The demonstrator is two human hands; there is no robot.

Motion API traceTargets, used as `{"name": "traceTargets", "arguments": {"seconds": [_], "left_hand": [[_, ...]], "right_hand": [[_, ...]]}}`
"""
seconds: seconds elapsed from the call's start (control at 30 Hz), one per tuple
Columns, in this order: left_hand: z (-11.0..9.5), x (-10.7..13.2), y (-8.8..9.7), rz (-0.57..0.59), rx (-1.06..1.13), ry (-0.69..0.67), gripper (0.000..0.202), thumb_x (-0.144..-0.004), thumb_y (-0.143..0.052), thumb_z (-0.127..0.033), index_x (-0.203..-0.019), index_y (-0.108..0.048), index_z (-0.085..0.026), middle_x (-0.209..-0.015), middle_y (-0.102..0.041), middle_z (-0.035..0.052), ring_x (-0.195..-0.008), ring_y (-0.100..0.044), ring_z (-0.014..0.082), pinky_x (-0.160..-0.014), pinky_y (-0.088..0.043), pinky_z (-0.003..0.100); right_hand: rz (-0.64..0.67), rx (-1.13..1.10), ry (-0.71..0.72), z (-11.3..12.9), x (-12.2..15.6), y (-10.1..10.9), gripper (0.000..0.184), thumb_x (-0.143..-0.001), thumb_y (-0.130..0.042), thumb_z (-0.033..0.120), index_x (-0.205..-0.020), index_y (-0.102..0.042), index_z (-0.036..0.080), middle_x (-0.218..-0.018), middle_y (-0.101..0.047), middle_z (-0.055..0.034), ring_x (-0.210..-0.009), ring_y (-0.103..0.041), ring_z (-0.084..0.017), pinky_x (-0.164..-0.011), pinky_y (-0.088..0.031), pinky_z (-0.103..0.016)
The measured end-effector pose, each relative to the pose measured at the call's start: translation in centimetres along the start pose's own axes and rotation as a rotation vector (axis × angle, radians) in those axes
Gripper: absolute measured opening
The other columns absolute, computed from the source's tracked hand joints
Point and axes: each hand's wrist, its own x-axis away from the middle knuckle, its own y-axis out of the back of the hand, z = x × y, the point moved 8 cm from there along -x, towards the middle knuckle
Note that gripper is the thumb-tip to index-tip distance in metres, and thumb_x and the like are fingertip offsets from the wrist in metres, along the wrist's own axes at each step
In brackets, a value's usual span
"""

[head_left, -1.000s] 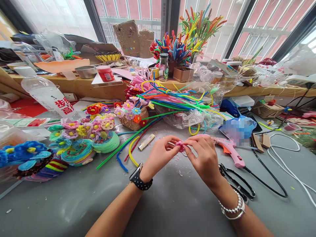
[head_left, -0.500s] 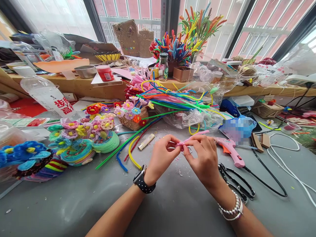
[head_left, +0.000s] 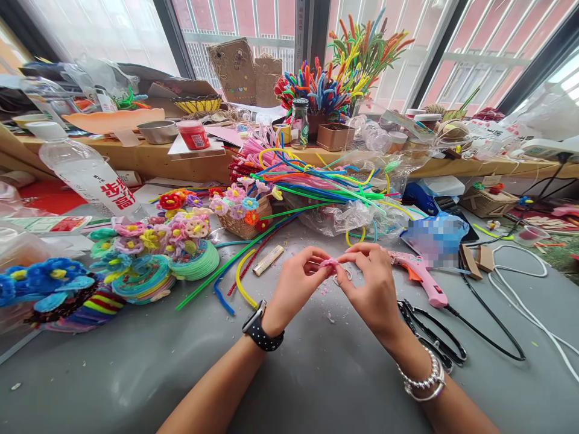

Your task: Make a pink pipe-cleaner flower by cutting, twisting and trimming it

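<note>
A small pink pipe cleaner (head_left: 329, 263), bent into a compact shape, is held above the grey table. My left hand (head_left: 302, 278), with a dark watch on its wrist, pinches it between thumb and fingers. My right hand (head_left: 371, 283) has its index finger and thumb closed at the other side of the same piece. The fingertips partly hide its shape. Just behind the right thumb a white loop of cord or wire (head_left: 347, 272) lies on the table. A pink hot glue gun (head_left: 423, 277) rests to the right, close by the right hand.
Black-handled pliers or scissors (head_left: 432, 337) lie by my right wrist. Loose pipe cleaners (head_left: 246, 280) and a lighter-like stick (head_left: 268, 260) are left of my hands. Fuzzy flower pots (head_left: 193, 259) stand left, beside a water bottle (head_left: 85, 172). A pipe cleaner bundle (head_left: 307, 175) lies behind.
The pink pipe cleaner's free end, which stuck out above my right hand, no longer shows there. My right fingers have shifted slightly; both hands stay nearly in place.
</note>
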Motion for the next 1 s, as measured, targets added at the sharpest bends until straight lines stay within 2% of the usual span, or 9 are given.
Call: {"name": "traceTargets", "arguments": {"seconds": [0.23, 0.47, 0.57, 0.73, 1.0], "left_hand": [[0.2, 0.0, 0.1, -0.030, 0.004, 0.000, 0.015, -0.071, -0.057, -0.030, -0.072, -0.055, -0.015, -0.073, -0.064, 0.0038, -0.070, -0.062, 0.0152, -0.055, -0.046, 0.021], [0.2, -0.1, -0.1, 0.073, 0.039, 0.011, 0.017, -0.070, -0.059, -0.031, -0.069, -0.056, -0.014, -0.068, -0.063, 0.0030, -0.066, -0.061, 0.0140, -0.054, -0.045, 0.020], [0.4, -0.1, 0.0, 0.042, 0.064, 0.040, 0.018, -0.070, -0.058, -0.031, -0.067, -0.054, -0.013, -0.064, -0.062, 0.0024, -0.062, -0.060, 0.0131, -0.052, -0.044, 0.020], [-0.2, 0.3, -0.1, -0.082, 0.018, -0.058, 0.013, -0.069, -0.059, -0.026, -0.067, -0.054, -0.014, -0.066, -0.061, 0.0020, -0.062, -0.058, 0.0121, -0.057, -0.045, 0.021], [-1.2, 1.0, 0.2, -0.163, -0.038, -0.185, 0.007, -0.072, -0.055, -0.022, -0.072, -0.057, -0.015, -0.070, -0.063, 0.0013, -0.064, -0.060, 0.0112, -0.062, -0.047, 0.021]], "right_hand": [[0.009, 0.124, 0.118, 0.8, 0.2, 0.2, 0.010, -0.076, -0.056, 0.020, -0.080, -0.064, 0.017, -0.092, -0.054, -0.0080, -0.081, -0.047, -0.021, -0.077, -0.039, -0.038], [-0.023, 0.171, 0.172, 1.5, 0.2, 0.5, 0.008, -0.077, -0.056, 0.018, -0.077, -0.063, 0.017, -0.093, -0.055, -0.0087, -0.080, -0.048, -0.021, -0.074, -0.039, -0.036], [-0.046, 0.194, 0.173, 1.8, 0.4, 0.6, 0.006, -0.077, -0.056, 0.018, -0.076, -0.061, 0.016, -0.092, -0.056, -0.0090, -0.080, -0.048, -0.021, -0.073, -0.038, -0.036], [-0.067, 0.162, 0.043, 1.3, 0.7, 0.6, 0.005, -0.076, -0.055, 0.018, -0.072, -0.057, 0.017, -0.085, -0.055, -0.0066, -0.081, -0.049, -0.021, -0.075, -0.036, -0.038], [-0.063, -0.182, -0.185, -0.5, 0.5, 0.1, 0.009, -0.077, -0.053, 0.022, -0.072, -0.058, 0.017, -0.085, -0.049, -0.0060, -0.087, -0.048, -0.020, -0.077, -0.040, -0.037]]}}
